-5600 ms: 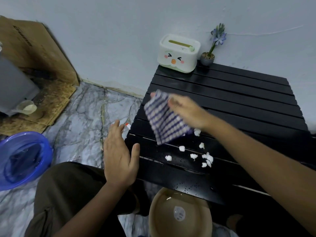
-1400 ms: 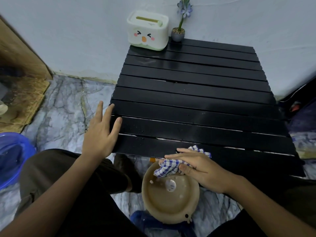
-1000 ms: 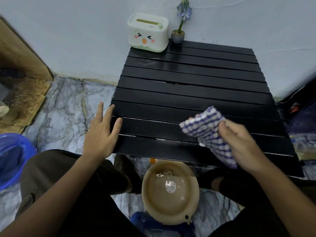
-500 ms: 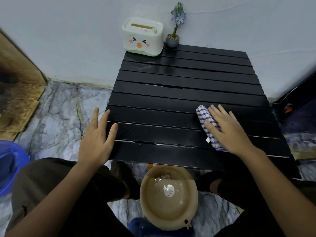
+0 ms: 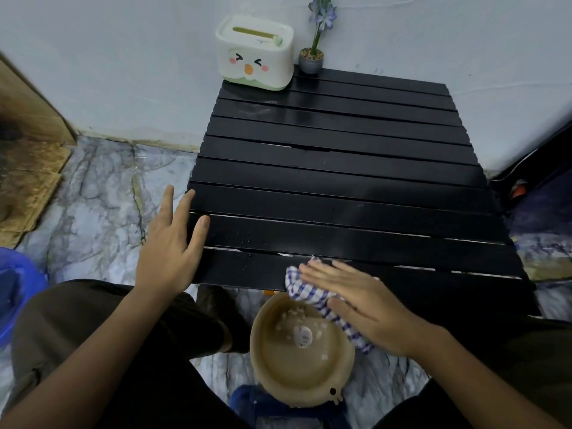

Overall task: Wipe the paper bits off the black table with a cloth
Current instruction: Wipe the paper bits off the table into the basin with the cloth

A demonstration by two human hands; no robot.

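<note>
A black slatted table (image 5: 340,181) fills the middle of the view; no paper bits show on it. My right hand (image 5: 362,308) lies flat with straight fingers on a blue-and-white checked cloth (image 5: 306,289) at the table's near edge, and the cloth hangs over the rim of a tan bowl (image 5: 312,385) below. Several white paper bits (image 5: 294,315) lie inside the bowl. My left hand (image 5: 173,246) rests open at the table's near left corner, fingers spread.
A white tissue box with a duck face (image 5: 255,52) and a small potted flower (image 5: 312,57) stand at the table's far left corner against the wall. A blue basin (image 5: 15,292) sits on the marble floor at far left. Cardboard (image 5: 28,168) lies beyond it.
My right hand has slid the cloth from the table's middle right toward me to the near edge, over the bowl. My left hand stays at the corner.
</note>
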